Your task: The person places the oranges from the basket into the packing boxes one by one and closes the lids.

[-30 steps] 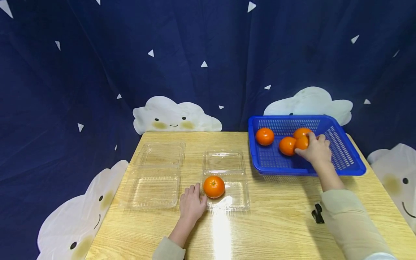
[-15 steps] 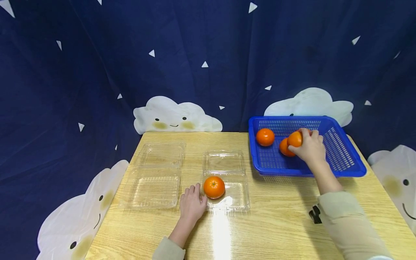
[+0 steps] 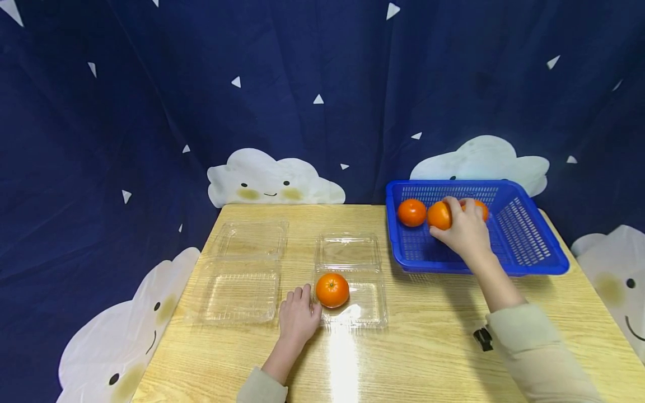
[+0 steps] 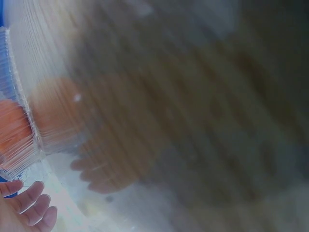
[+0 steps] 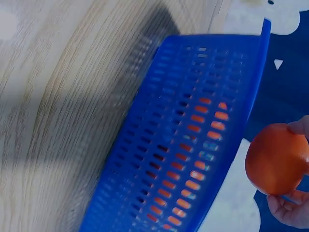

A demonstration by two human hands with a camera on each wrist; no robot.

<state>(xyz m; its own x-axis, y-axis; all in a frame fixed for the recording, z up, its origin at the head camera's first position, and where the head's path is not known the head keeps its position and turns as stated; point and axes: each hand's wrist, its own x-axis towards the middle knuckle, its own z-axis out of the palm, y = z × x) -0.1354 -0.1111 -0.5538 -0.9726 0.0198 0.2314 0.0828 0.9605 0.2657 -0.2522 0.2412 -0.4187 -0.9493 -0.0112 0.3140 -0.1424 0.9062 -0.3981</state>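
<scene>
My right hand [image 3: 466, 232] grips an orange [image 3: 439, 215] over the blue basket [image 3: 438, 260], thumb and fingers round its sides. In the right wrist view the held orange [image 5: 276, 159] shows above the basket's rim. Another orange [image 3: 412, 212] lies at the basket's left, and one more [image 3: 482, 208] is partly hidden behind my right hand. On the table, an open clear plastic clamshell box [image 3: 347, 249] has a single orange [image 3: 332, 290] in the left of its near half. My left hand [image 3: 297, 318] rests at that box's left edge, fingers relaxed and holding nothing.
To the left lies a second, larger open clear clamshell box [image 3: 242, 296]. A small black object [image 3: 482, 338] shows beside my right sleeve. Behind the wooden table [image 3: 418, 358] hangs a dark blue curtain [image 3: 302, 67] with white clouds.
My right hand has lifted an orange from among the others in the basket and moved it left. My left hand has stayed at the box's edge.
</scene>
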